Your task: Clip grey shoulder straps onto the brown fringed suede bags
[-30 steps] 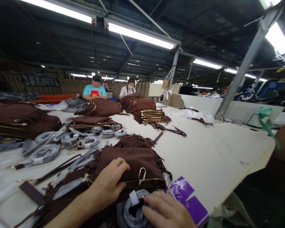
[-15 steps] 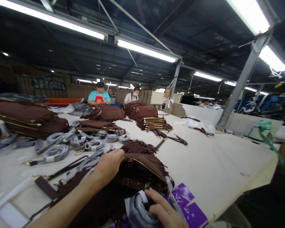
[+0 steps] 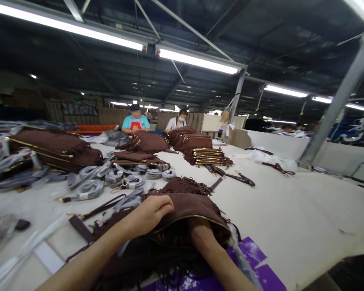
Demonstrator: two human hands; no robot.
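While the left hand (image 3: 150, 214) curls its fingers over the upper lip of the dark brown fringed suede bag (image 3: 188, 208) and holds its mouth open, the right hand is pushed inside past the wrist, so only the right forearm (image 3: 214, 254) shows and I cannot tell whether that hand is closed on anything. This bag lies at the near edge of the pale tabletop (image 3: 291, 218), partly over a purple printed sheet (image 3: 255, 262). It looks soft and floppy: the flap sags around the arm and the fringe hangs loose, so it will likely fold and droop if lifted by one corner. Its firmest line seems to be the gold zip edge (image 3: 197, 218) along the opening, which is the sensible place to grip, with a second hold under the body. Suede should not slip in the hands, and the weight looks slight. Grey wrapped strap coils (image 3: 124, 180) and loose brown straps (image 3: 100, 210) lie just beside it on the left, with stacked brown bags (image 3: 208, 155) farther back, where two other people sit.
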